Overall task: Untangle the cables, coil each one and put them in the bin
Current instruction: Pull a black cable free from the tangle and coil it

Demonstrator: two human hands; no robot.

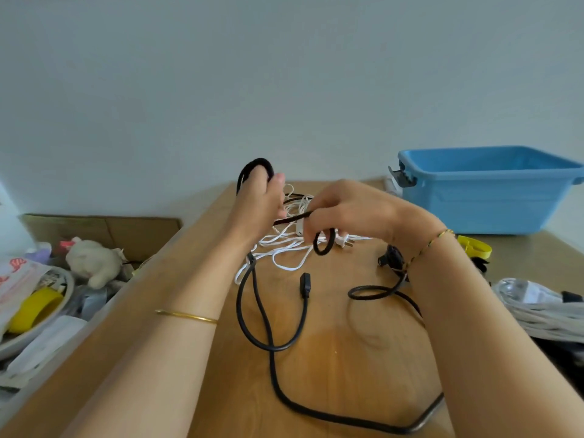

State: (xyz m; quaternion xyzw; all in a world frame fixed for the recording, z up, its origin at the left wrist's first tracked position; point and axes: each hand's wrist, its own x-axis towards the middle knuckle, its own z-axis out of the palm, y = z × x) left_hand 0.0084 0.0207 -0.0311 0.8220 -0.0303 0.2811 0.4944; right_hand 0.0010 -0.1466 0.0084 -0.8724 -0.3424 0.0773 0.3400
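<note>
While the left hand (259, 197) gripped a few loops of black cable (275, 348) above the middle of the table (331, 358), the coiling step looked to be in hand. I judged it an early cable, since nothing showed over the bin's rim. Behind the hands a white cable tangle (284, 251) lay toward the far edge. The right hand (344, 210) pinched the black run between thumb and fingers, with a small loop hanging below it. Slack trailed to the near edge, so the next move called for feeding another turn to the left hand without dragging the white strands along. Counted: two hands, one black connector (305, 284), one black plug (392, 257), one blue bin (486, 197) at the far right corner — the number of white cables I could not tell.
</note>
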